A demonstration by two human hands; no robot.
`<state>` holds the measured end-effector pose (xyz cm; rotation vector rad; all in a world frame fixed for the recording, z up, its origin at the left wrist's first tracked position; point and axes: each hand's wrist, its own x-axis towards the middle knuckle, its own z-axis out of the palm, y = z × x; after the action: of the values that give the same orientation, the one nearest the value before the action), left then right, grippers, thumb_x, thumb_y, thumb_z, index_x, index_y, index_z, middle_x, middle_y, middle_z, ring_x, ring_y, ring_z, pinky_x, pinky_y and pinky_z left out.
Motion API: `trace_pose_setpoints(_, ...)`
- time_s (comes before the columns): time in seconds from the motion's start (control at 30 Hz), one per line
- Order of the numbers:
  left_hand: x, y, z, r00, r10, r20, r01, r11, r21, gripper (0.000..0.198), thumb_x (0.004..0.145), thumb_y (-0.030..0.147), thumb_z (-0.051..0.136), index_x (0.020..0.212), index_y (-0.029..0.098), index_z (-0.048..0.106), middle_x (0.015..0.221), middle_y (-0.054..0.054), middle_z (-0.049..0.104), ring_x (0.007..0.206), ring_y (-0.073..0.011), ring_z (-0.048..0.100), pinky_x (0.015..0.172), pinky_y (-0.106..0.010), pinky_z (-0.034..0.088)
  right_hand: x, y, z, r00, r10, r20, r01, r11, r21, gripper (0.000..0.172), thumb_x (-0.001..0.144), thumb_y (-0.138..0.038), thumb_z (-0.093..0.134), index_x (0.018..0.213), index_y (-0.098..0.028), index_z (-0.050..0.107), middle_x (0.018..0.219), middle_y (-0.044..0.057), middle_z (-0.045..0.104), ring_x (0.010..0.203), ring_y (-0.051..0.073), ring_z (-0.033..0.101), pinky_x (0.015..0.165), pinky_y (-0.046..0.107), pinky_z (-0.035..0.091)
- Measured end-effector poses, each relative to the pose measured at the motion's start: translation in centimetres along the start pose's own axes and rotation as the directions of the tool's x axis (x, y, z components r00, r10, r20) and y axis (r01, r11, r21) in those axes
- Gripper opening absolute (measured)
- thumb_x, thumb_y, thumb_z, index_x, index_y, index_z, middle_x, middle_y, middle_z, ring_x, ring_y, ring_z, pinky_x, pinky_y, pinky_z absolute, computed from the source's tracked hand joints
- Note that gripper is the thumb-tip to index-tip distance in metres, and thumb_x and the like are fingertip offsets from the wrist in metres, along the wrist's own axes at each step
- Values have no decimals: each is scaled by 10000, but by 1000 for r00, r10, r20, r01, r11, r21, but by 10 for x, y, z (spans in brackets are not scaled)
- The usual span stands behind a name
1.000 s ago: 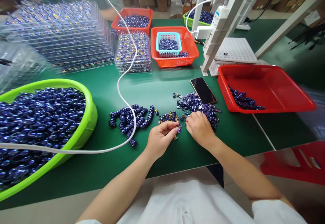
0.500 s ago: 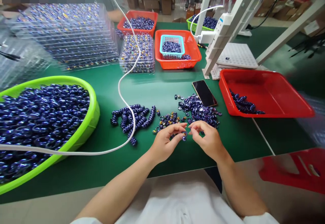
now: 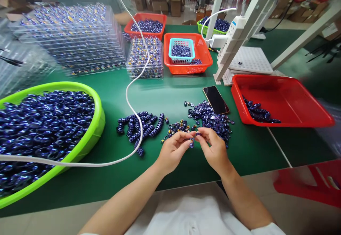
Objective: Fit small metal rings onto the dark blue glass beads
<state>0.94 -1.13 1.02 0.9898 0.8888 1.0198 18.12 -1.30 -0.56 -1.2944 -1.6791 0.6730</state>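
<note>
My left hand (image 3: pixel 171 154) is closed in a pinch on a small shiny dark-blue ring (image 3: pixel 191 144), its lower curve showing below the fingertips. Close beside it, my right hand (image 3: pixel 214 152) pinches a small dark-blue disc-like piece (image 3: pixel 198 134), mostly covered by the fingers. The fingertips of both hands nearly meet. Just beyond my right hand spreads a pile of dark-blue caps (image 3: pixel 213 118). A smaller heap of gold-and-blue pieces (image 3: pixel 181 125) lies past my left hand. Further left on the green table are rows of stacked dark-blue rings (image 3: pixel 145 125).
A green basket (image 3: pixel 99 121) full of dark rings stands at left, crossed by a white cable (image 3: pixel 127 96). A phone (image 3: pixel 215 100) touches the cap pile. At right is a red tray (image 3: pixel 301 100). Stacked clear trays (image 3: pixel 87 50) and an orange basket (image 3: pixel 205 55) stand behind. A co-worker is opposite.
My right hand has moved slightly left, closer to my left hand, and the dark piece now shows at its fingertips. My left hand keeps its pinch on the ring. The view has shifted slightly.
</note>
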Motion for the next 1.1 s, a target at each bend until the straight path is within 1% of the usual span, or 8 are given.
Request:
trace_pose_setpoints(0.1,-1,0,1,1000,21,-20,-20,999,37,126,875,272,657,945,171,629,1254,-150,682,1240,-268,593,990,-372,491,-1,-2,0,998,40,-51,-40,999,12,257,913,-240,631,1165,-244,578,1027,53,726,912,188,723,824,342,611)
trace_pose_setpoints(0.17,-2,-2,3,998,54,-17,-52,994,92,105,889,263,635,947,177,625,1285,-151,665,1263,-270,576,1003,-377,486,0,-4,-1,997,37,-61,-38,999,-8,193,904,-240,645,1095,-246,615,984,38,740,863,181,727,802,334,612)
trace_pose_setpoints(0.27,-4,-5,5,995,105,3,-103,979,176,102,902,265,611,962,183,621,1312,-148,646,1226,-265,604,983,-369,503,1,-5,-2,998,-20,-59,17,999,-45,91,911,-212,627,988,-251,656,919,24,737,805,170,713,757,317,604)
trace_pose_setpoints(0.4,-5,-5,6,992,125,-1,-122,972,199,110,901,276,615,958,183,618,1262,-143,676,1127,-246,657,925,-350,535,2,-5,-3,997,-47,-55,47,999,0,108,927,-201,594,990,-260,658,977,42,711,899,186,693,778,330,601)
trace_pose_setpoints(0.6,1,1,-2,999,-22,-42,19,998,-63,183,831,291,719,942,159,659,1094,-120,746,983,-217,697,853,-317,548,1,-5,-5,999,37,-29,-34,995,88,77,902,-240,643,974,-254,663,934,26,683,837,165,673,748,298,585)
trace_pose_setpoints(0.77,8,4,-7,976,-212,-55,175,904,-389,214,729,236,809,889,152,694,907,-69,762,844,-171,710,795,-280,557,-1,-7,-7,997,73,-15,-68,974,216,77,847,-245,717,917,-263,691,850,8,679,767,160,655,700,288,564)
trace_pose_setpoints(0.93,8,5,-2,962,-256,-95,194,885,-422,230,634,196,868,825,146,749,759,-25,740,652,-108,666,660,-217,539,0,-12,-4,1000,14,23,-20,957,290,152,863,-195,696,983,-284,723,879,14,693,799,161,659,720,292,562)
trace_pose_setpoints(1.1,8,4,0,966,-208,-154,145,928,-343,216,607,232,887,786,165,788,710,-18,749,626,-97,658,628,-193,526,0,-13,0,999,-29,17,23,962,273,209,866,-151,685,1018,-287,732,892,7,707,812,150,660,740,285,551)
